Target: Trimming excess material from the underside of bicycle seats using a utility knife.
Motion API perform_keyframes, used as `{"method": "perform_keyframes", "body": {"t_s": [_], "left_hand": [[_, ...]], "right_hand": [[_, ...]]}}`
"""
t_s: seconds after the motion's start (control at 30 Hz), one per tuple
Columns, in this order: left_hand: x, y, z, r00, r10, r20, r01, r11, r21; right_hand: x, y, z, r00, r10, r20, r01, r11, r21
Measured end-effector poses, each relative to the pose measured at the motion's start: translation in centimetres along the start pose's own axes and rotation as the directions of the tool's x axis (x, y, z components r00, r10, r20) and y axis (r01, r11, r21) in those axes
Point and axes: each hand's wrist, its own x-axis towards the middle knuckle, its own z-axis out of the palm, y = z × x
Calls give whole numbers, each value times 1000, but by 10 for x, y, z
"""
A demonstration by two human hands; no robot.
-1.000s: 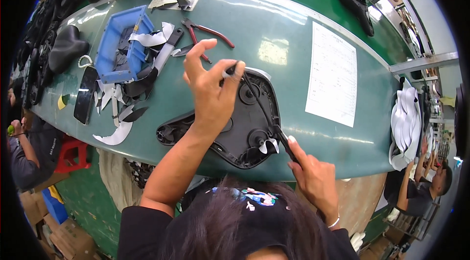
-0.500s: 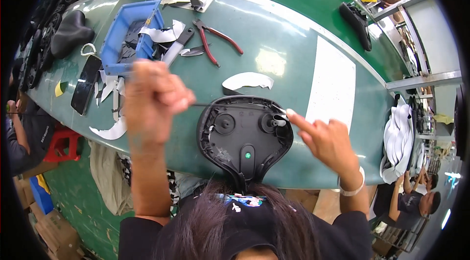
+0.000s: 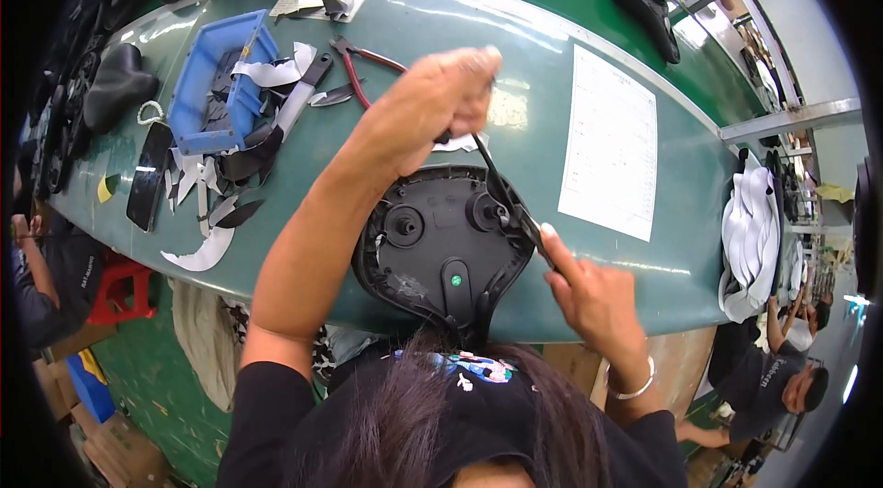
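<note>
A black bicycle saddle (image 3: 428, 249) lies underside up at the near edge of the green table, its narrow nose toward me. My left hand (image 3: 441, 106) is closed above the saddle's far rim, gripping a black strip of trim (image 3: 490, 171). The strip runs taut and slanting down to the saddle's right rim. There my right hand (image 3: 593, 295) is closed around a slim dark tool (image 3: 535, 235), index finger laid along it. The tool's tip meets the strip at the rim; its exact kind is hard to make out.
Left on the table stand a blue bin (image 3: 212, 125) of black scraps, a phone (image 3: 148, 177) and white and black offcuts (image 3: 204, 252). Red-handled pliers (image 3: 354, 74) lie beyond my left forearm. A printed sheet (image 3: 610, 143) lies to the right. Other people work at both sides.
My left hand has swung right and away from me, so the strip now rises steeply from the right rim instead of lying across the saddle. My right hand has shifted slightly nearer.
</note>
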Motion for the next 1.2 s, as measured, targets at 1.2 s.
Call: {"method": "perform_keyframes", "body": {"t_s": [1.2], "left_hand": [[53, -107, -6, 888, 436, -146, -64, 431, 900]], "right_hand": [[290, 255, 19, 654, 666, -360, 310, 198, 930]]}}
